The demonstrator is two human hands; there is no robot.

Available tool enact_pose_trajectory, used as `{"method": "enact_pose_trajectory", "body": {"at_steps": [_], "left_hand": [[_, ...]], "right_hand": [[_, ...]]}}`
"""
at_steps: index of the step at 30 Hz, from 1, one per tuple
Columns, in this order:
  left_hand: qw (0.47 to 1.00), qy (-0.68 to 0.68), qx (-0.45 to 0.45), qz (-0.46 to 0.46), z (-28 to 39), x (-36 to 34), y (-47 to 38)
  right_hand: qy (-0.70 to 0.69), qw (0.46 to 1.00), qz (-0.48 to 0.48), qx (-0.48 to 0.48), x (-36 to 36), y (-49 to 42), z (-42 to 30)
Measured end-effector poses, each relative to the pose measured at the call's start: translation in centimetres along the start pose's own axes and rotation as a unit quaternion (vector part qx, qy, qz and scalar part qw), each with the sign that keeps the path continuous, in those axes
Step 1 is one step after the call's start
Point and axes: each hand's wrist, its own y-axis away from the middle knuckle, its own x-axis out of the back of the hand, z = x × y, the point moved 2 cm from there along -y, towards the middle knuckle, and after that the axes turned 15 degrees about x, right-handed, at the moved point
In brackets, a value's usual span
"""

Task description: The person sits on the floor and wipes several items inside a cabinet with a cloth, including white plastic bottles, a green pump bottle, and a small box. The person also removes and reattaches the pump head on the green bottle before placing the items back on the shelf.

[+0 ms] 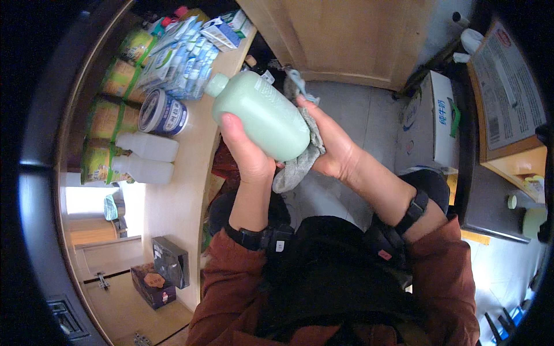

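A pale green plastic bottle (pixel 262 114) lies tilted across my two hands, its capped neck pointing up and left. My left hand (pixel 249 153) grips its near side, thumb along the body and the other fingers hidden beneath. Against the bottle's base and far side, my right hand (pixel 331 138) presses a grey cloth (pixel 296 171). One end of the cloth hangs below the bottle. White printing marks the bottle's upper side.
On the wooden shelf (pixel 190 173) at left stand white bottles (pixel 156 145), a blue-and-white tub (pixel 162 111), blue-white packets (pixel 181 60) and green-and-yellow packs (pixel 114 116). Dark boxes (pixel 171 261) sit nearer. A cabinet door (pixel 346 39) stands ahead; a milk carton box (pixel 426 121) is at right.
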Motion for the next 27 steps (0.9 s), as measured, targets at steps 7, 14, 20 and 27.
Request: {"method": "enact_pose_trajectory", "body": {"at_steps": [7,14,20,27], "left_hand": [[0.994,0.001,-0.103,-0.030,0.3,-1.9,1.2],[0.991,0.105,0.073,-0.033,0.2,0.4,0.5],[0.984,-0.052,0.052,-0.161,1.6,0.9,2.3],[0.969,-0.038,0.084,-0.230,5.3,1.9,5.6]], "right_hand": [[0.303,0.880,0.102,0.352,-0.4,-0.1,-1.9],[0.283,0.887,0.103,0.350,-0.4,0.4,0.9],[0.045,0.996,0.007,0.080,1.9,-0.6,0.8],[0.165,0.978,-0.072,0.103,1.1,-1.8,4.4]]}}
